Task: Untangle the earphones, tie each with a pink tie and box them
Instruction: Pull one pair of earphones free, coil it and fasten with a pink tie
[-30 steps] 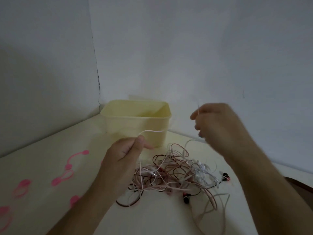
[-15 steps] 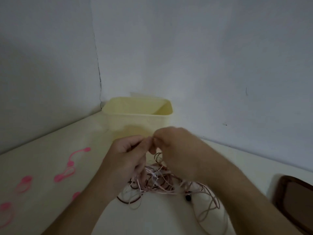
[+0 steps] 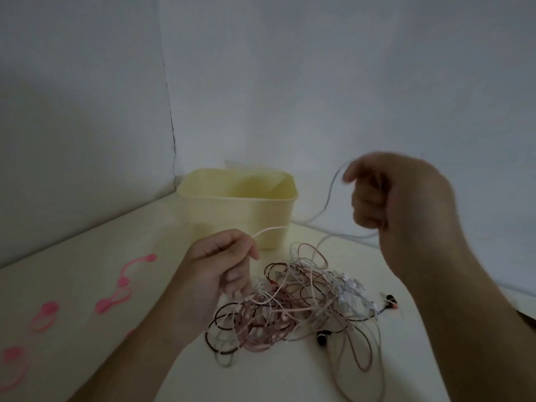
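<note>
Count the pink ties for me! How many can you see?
5, all on the table's left side: one farthest back, one just nearer, one left of those, one at the left edge, and a sliver beside the left arm. More may be hidden.

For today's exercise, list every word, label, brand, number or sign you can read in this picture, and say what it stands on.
None: no readable text shows.
The yellow box has plain walls.
The pink ties carry no marks.
The tangled earphones are too small and blurred to show any brand.
</note>
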The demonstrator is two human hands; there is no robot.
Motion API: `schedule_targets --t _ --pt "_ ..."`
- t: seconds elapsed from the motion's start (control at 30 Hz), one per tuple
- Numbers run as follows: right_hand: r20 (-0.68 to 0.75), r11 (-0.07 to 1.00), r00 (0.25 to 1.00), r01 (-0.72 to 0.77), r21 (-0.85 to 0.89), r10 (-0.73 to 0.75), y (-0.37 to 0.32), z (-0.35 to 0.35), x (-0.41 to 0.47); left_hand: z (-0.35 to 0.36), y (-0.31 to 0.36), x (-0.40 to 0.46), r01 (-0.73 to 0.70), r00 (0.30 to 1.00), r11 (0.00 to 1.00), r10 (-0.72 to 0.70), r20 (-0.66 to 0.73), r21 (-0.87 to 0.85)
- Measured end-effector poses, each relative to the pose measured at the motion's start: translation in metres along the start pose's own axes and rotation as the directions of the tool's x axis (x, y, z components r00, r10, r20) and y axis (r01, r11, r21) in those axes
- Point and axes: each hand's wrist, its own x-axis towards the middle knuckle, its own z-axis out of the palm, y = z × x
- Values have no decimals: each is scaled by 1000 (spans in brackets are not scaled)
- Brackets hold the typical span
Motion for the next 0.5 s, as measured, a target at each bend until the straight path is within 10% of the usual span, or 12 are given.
schedule_targets --t 0.07,0.13,0.33,0.5 --pt "7 815 1000 16 -580 -15 7 1 -2 1 2 -1 7 1000 1000 -8 -26 -22" --pt "166 596 986 121 -794 21 12 9 -12 2 2 -1 14 999 1000 -14 -34 -8" --pt "664 554 734 497 -668 142 26 45 -33 3 3 0 24 1000 999 -24 -6 -26" --pt "515 588 851 365 -722 105 36 34 -17 0 7 1 45 998 982 -50 -23 -183"
